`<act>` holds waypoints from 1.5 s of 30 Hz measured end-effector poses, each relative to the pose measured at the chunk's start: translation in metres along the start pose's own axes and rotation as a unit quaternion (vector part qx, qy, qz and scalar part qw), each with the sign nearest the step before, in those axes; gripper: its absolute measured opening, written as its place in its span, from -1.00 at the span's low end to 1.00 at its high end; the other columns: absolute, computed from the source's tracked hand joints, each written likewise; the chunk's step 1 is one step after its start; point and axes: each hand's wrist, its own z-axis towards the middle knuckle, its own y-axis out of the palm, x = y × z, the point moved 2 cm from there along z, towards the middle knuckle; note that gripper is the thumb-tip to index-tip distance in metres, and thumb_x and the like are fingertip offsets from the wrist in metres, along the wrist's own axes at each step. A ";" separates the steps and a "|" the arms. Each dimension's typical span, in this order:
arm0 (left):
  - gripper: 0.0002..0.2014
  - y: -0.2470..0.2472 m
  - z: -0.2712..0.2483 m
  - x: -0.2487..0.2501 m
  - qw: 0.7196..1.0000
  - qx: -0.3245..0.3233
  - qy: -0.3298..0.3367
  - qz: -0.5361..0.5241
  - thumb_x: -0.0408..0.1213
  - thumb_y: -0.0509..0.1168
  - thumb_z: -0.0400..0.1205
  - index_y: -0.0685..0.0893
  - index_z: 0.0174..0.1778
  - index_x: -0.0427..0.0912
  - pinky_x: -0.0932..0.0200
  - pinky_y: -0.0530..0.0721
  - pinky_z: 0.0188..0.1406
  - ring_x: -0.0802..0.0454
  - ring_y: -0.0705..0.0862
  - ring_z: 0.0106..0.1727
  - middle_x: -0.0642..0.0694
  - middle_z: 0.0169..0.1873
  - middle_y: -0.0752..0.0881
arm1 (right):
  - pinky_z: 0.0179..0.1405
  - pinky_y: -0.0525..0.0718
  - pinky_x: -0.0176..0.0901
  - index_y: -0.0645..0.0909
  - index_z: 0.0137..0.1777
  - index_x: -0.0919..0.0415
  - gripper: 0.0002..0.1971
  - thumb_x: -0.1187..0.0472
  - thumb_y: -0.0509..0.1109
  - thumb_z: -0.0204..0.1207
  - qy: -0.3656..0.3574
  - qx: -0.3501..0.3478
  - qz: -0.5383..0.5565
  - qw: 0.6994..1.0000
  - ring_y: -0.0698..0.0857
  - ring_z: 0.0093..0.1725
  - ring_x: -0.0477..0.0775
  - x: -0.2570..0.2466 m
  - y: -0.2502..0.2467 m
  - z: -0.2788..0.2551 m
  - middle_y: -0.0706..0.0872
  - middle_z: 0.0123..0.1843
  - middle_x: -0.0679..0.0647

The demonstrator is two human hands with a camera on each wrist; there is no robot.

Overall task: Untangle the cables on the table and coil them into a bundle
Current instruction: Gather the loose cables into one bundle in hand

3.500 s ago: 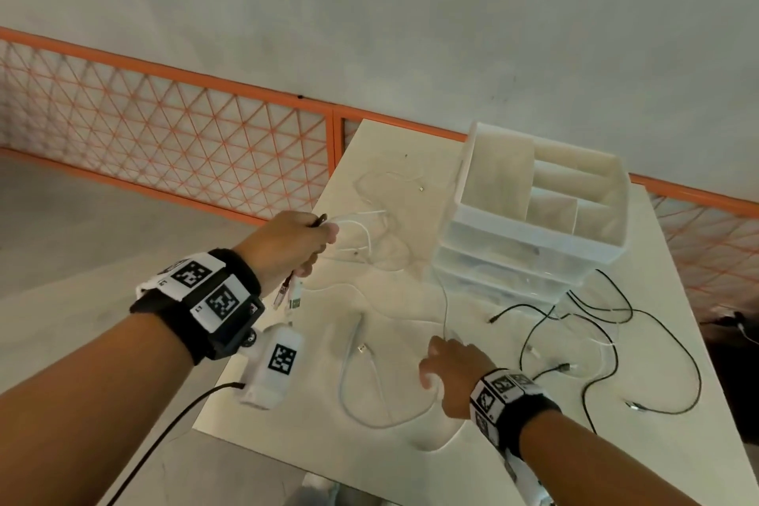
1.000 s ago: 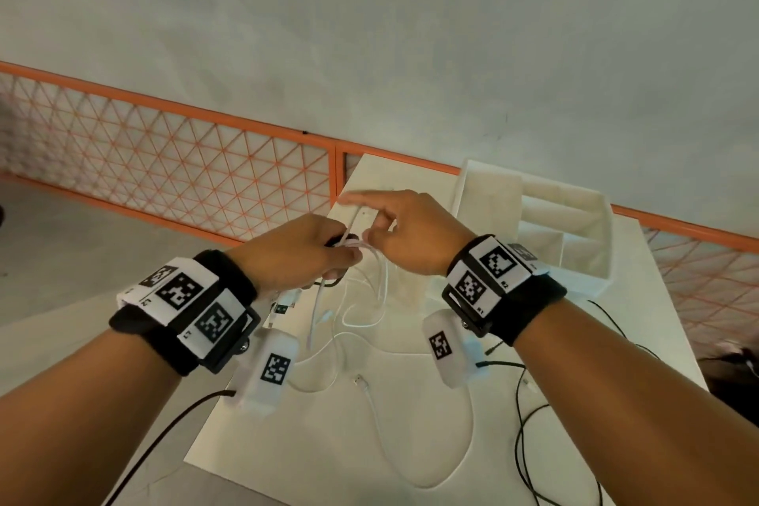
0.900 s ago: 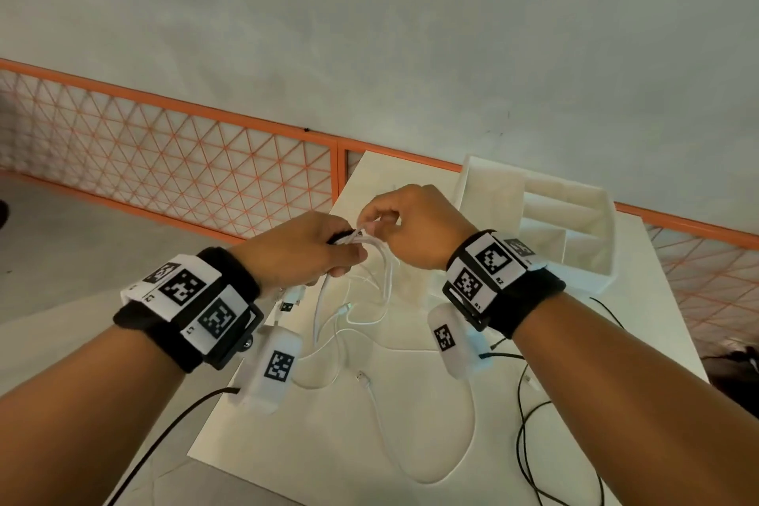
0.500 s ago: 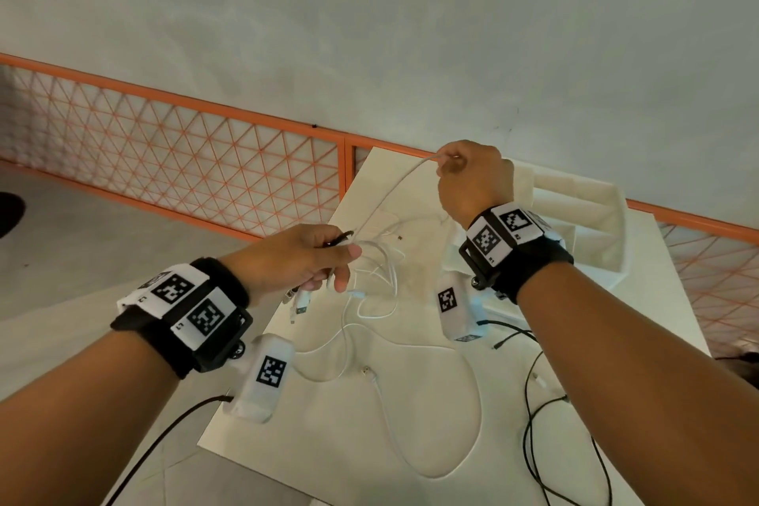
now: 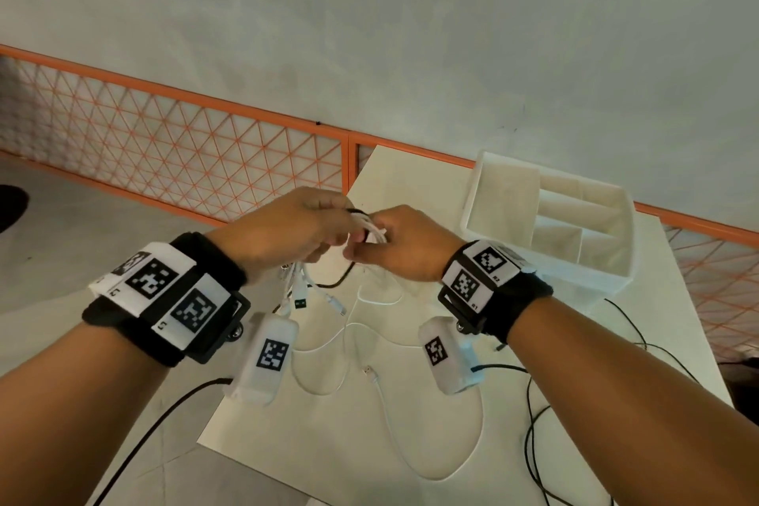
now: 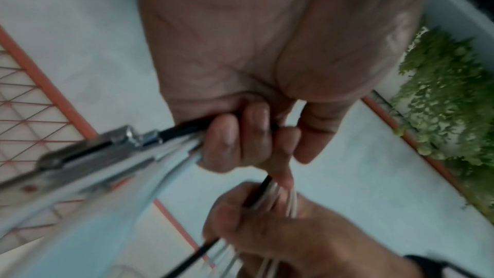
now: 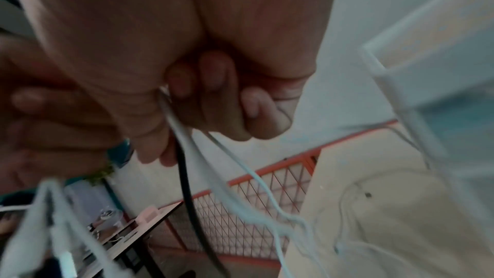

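Above the white table (image 5: pixel 328 456), my left hand (image 5: pixel 287 230) grips a bundle of white and black cables (image 5: pixel 369 228); its curled fingers (image 6: pixel 235 141) close round the strands, and plugs (image 5: pixel 300 300) hang below it. My right hand (image 5: pixel 394 246) has come against the left and pinches the same cable bundle (image 6: pixel 270 196). In the right wrist view its fingers (image 7: pixel 211 92) curl round white strands and one black strand (image 7: pixel 184 177). A long white cable (image 5: pixel 460 464) trails from the hands in a loop on the table. Loose black cables (image 5: pixel 534 444) lie at the right.
A white compartment organiser (image 5: pixel 546 218) stands at the table's back right. An orange mesh fence (image 5: pixel 185 160) runs behind the table along a grey wall. The table's left edge drops to the floor right below my left wrist.
My right hand, which had pulled a white strand up and away to the back, has come back down to the left hand. The left hand rose a little with the bundle.
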 end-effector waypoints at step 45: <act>-0.70 0.010 0.040 -0.104 0.963 0.175 -0.196 -0.060 -0.27 0.12 0.79 0.56 -0.23 -0.28 0.27 0.27 -0.69 0.05 0.22 -0.56 -0.06 -0.53 0.28 | -0.12 0.66 -0.23 0.66 0.34 0.08 -0.68 0.25 0.40 0.59 0.072 0.090 -0.016 0.993 0.72 -0.19 -0.03 0.048 -0.002 -0.004 0.81 0.05 0.10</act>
